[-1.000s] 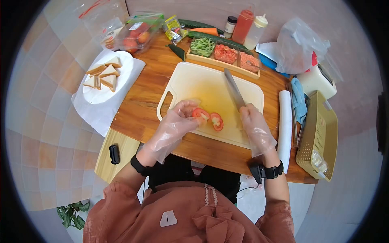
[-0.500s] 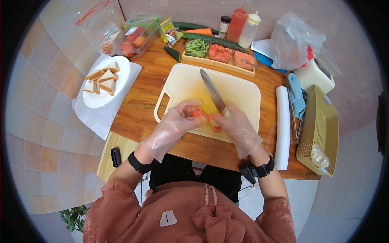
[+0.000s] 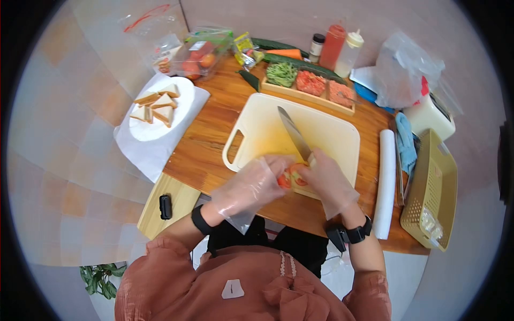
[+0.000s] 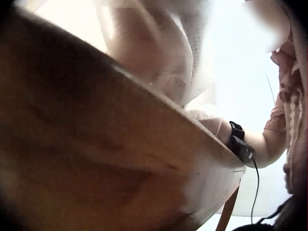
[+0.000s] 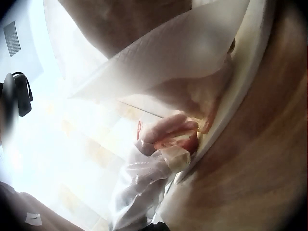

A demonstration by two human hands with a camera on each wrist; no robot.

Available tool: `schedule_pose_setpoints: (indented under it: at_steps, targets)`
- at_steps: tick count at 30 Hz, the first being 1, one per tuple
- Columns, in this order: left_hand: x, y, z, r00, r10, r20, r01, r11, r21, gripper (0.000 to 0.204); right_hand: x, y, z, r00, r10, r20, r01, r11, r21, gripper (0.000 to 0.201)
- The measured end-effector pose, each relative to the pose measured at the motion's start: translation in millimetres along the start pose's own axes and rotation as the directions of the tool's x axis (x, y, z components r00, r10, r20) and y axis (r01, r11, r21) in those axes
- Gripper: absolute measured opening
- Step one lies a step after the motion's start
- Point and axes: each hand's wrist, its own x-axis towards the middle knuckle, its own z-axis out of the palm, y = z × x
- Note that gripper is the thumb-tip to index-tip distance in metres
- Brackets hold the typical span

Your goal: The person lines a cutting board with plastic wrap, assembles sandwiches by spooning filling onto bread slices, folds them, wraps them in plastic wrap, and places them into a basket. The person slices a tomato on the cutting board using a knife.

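Note:
Both hands wear clear plastic gloves and meet over the front part of the cream cutting board (image 3: pixel 257 115). My left hand (image 3: pixel 249 187) grips a cut tomato piece (image 3: pixel 284 181), its fingers curled round it; in the right wrist view this tomato piece (image 5: pixel 185 140) shows its cut face. The right hand (image 3: pixel 326 179) holds a knife (image 3: pixel 293 131) by the handle, the blade pointing away to the far left over the board. Its fingertips are also at a second tomato piece (image 3: pixel 300 176), beside the first. In the left wrist view the table edge (image 4: pixel 120 120) hides the work.
Behind the board stands a wooden tray (image 3: pixel 337 107) of shredded vegetables. Sandwich triangles lie on a white plate (image 3: pixel 184 101) at left. A white roll (image 3: pixel 384 187) and a perforated basket (image 3: pixel 450 182) lie at right. Sauce bottles (image 3: pixel 333 47) stand at the back.
The right hand has come left with the knife, from the board's right side to the tomato pieces. My left hand has turned more over its piece, and the two hands are now closer together.

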Motion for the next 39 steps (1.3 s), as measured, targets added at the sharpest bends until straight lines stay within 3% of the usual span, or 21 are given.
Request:
schedule_pose_setpoints:
  at_steps: [5, 7, 9, 11, 14, 15, 16, 18, 19, 21, 22, 24, 27, 31, 33, 37, 39]
  targets:
    - [-2.5, -0.9, 2.0, 0.998, -0.022, -0.066, 0.025, 0.999, 0.035, 0.047, -2.0, 3.3, 2.9, 0.998, -0.005, -0.057, 0.006, 1.0, 0.022, 0.047]
    - [-2.7, 0.3, -1.1, 0.978, -0.206, -0.012, 0.204, 0.972, -0.114, 0.045, -1.5, 7.8, 4.9, 0.996, -0.043, -0.079, 0.042, 0.999, -0.003, 0.049]
    - [-3.2, -6.6, -4.5, 0.977, -0.208, -0.045, 0.198, 0.967, -0.162, 0.044, -0.8, 8.2, 4.6, 0.999, 0.014, -0.053, -0.013, 1.0, 0.014, 0.05]
    - [-0.1, -14.2, -13.3, 0.937, -0.346, -0.037, 0.331, 0.919, -0.217, 0.044, -3.9, 0.0, -1.5, 0.999, 0.043, -0.025, -0.04, 0.994, 0.1, 0.049]
    - [10.1, -41.1, -40.2, 0.9, -0.435, -0.025, 0.402, 0.852, -0.335, 0.044, -5.1, -0.6, -4.0, 0.997, 0.078, 0.004, -0.077, 0.976, 0.204, 0.048]
    - [15.3, -53.9, -50.0, 0.923, -0.377, -0.083, 0.329, 0.881, -0.34, 0.04, -5.5, 0.5, -4.2, 0.997, 0.081, 0.001, -0.079, 0.971, 0.227, 0.047]
    - [20.6, -69.6, -57.4, 0.908, -0.404, -0.115, 0.329, 0.854, -0.402, 0.041, -5.9, 0.5, -5.2, 0.997, 0.083, -0.003, -0.081, 0.969, 0.234, 0.047]
    - [41.0, -114.7, -83.8, 0.875, -0.449, -0.181, 0.389, 0.875, -0.287, 0.044, -7.4, 0.2, -8.2, 0.995, 0.097, 0.038, -0.104, 0.951, 0.293, 0.045]
    - [53.2, -115.1, -93.1, 0.879, -0.444, -0.177, 0.387, 0.878, -0.281, 0.044, -6.9, 2.4, -7.9, 0.995, 0.099, 0.032, -0.104, 0.949, 0.299, 0.045]
    - [75.6, -111.6, -108.9, 0.732, -0.644, -0.223, 0.666, 0.746, 0.031, 0.044, -3.4, 9.5, -5.9, 0.999, 0.045, 0.002, -0.044, 0.974, 0.221, 0.045]
    - [81.3, -120.2, -110.9, 0.737, -0.64, -0.219, 0.661, 0.75, 0.034, 0.044, -2.2, 11.5, -4.9, 0.999, 0.048, -0.004, -0.046, 0.974, 0.223, 0.045]
    - [87.0, -149.8, -108.5, 0.823, -0.464, -0.328, 0.553, 0.784, 0.28, 0.043, 0.0, 16.2, -3.6, 1.0, 0.017, -0.024, -0.014, 0.99, 0.143, 0.045]
    - [95.6, -171.9, -103.5, 0.838, -0.422, -0.345, 0.53, 0.778, 0.337, 0.045, 3.6, 27.0, 3.0, 0.995, -0.033, -0.092, 0.048, 0.986, 0.161, 0.041]
    - [106.5, -187.1, -99.4, 0.822, -0.472, -0.318, 0.559, 0.773, 0.298, 0.051, -0.1, 16.7, -2.3, 0.998, 0.015, -0.059, -0.004, 0.984, 0.177, 0.039]
    - [112.4, -206.5, -97.5, 0.858, -0.332, -0.391, 0.494, 0.74, 0.456, 0.057, 0.1, 15.8, -3.0, 0.999, 0.038, -0.031, -0.033, 0.987, 0.156, 0.038]
    - [108.9, -222.4, -100.8, 0.858, -0.407, -0.314, 0.499, 0.807, 0.316, 0.062, -0.5, 25.0, 0.2, 0.999, 0.03, -0.043, -0.023, 0.987, 0.161, 0.037]
    - [103.5, -226.9, -101.6, 0.886, -0.329, -0.327, 0.426, 0.857, 0.29, 0.067, 2.0, 29.3, 1.4, 0.999, -0.011, -0.035, 0.016, 0.988, 0.154, 0.036]
